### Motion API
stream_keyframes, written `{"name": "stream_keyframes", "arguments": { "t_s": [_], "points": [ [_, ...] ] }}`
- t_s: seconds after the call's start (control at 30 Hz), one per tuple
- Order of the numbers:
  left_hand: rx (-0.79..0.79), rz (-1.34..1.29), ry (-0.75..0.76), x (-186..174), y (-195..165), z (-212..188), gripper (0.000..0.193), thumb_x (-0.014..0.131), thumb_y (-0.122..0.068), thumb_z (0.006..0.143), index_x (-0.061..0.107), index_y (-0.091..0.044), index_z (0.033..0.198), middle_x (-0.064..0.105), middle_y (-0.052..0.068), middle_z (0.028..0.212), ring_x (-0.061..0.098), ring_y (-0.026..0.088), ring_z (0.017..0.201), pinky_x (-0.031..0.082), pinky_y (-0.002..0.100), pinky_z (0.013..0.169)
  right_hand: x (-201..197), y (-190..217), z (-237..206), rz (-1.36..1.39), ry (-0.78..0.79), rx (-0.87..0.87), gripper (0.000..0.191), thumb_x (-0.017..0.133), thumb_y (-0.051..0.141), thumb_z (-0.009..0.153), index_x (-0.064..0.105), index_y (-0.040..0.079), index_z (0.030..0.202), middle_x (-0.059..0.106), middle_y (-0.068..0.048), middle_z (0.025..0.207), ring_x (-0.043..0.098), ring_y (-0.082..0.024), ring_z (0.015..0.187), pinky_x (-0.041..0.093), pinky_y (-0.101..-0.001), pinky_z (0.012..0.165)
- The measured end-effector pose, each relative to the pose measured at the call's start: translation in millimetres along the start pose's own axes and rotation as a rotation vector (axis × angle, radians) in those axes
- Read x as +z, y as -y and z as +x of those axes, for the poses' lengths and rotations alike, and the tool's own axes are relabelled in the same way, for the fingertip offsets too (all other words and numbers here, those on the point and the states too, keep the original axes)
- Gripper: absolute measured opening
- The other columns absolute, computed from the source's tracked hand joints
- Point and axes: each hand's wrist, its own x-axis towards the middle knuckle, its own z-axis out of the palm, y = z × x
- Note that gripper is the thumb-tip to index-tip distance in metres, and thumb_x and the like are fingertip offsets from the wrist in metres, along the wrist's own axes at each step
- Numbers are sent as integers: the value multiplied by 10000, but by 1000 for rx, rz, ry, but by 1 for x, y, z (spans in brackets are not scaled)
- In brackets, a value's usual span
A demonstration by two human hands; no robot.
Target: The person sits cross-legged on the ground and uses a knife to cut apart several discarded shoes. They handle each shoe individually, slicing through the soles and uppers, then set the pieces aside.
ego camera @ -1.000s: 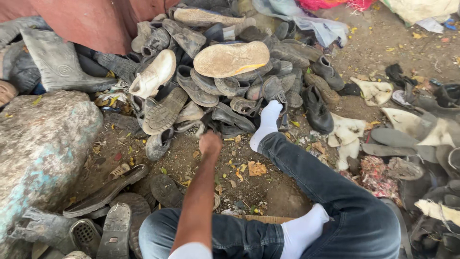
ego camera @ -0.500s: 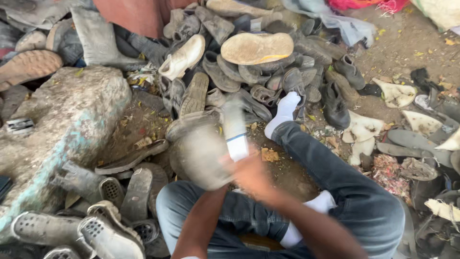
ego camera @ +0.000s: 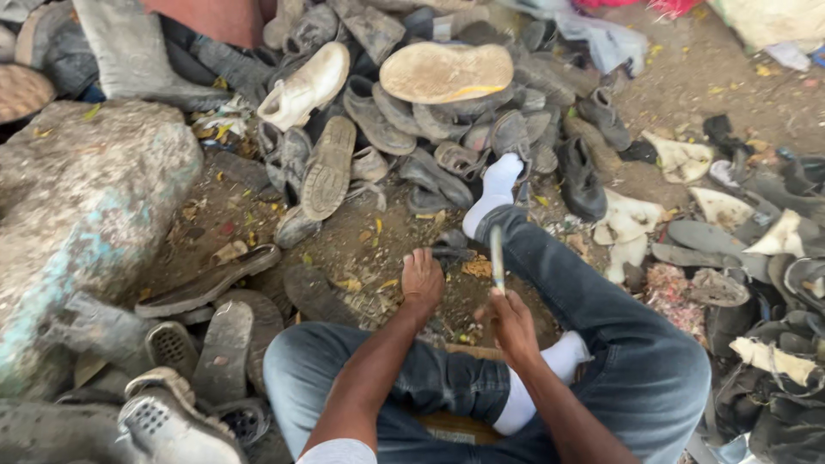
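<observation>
I sit on the dirt in blue jeans and white socks among old shoes. My left hand (ego camera: 423, 279) reaches down to the ground in front of my knees, fingers on the dirt, with nothing visible in it. It is next to a small dark scrap (ego camera: 450, 250) and a flat dark sole (ego camera: 320, 295). My right hand (ego camera: 514, 323) is closed around the handle of a knife (ego camera: 497, 259), whose thin blade points up and away from me, over my right leg.
A heap of worn shoes and soles (ego camera: 447, 120) lies ahead, with a tan sole (ego camera: 445, 72) on top and a white shoe (ego camera: 305, 86) beside it. A large grey rock (ego camera: 82, 215) is at the left. More soles and scraps (ego camera: 730, 249) lie at the right.
A grey shoe that my hands held up half a second ago is out of them. My left hand has dropped to the ground, and the knife now stands upright in my right hand.
</observation>
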Motion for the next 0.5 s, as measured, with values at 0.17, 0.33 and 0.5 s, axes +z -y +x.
{"name": "stream_keyframes", "arguments": {
  "t_s": [0.17, 0.33, 0.5],
  "points": [
    [-10, -154, 65, -5, -20, 24, 244, 571, -151, 961, 752, -6, 1035, 527, 184, 1353, 450, 363, 1315, 273, 551, 1179, -16, -15, 19, -175, -51, -7, 315, 600, 370, 993, 609, 59, 1040, 688, -85, 739, 417, -114, 402, 318, -309, 365],
    [104, -203, 101, -5, -15, 29, 274, 506, -65, 986, 770, -28, 922, 344, 205, 1618, 411, 398, 1433, 199, 498, 1236, -20, -36, 39, -942, -112, -295, 314, 716, 362, 915, 690, 103, 1092, 756, -175, 776, 721, -350, 747, 530, -485, 682],
    [205, -220, 13, 5, 10, 34, 246, 502, -47, 985, 746, -76, 977, 292, 195, 1650, 560, 347, 1351, 187, 447, 1255, -20, -31, 64, -1129, -74, -273, 383, 633, 363, 946, 652, 167, 1275, 738, -232, 935, 710, -448, 913, 540, -557, 826]
  ]
}}
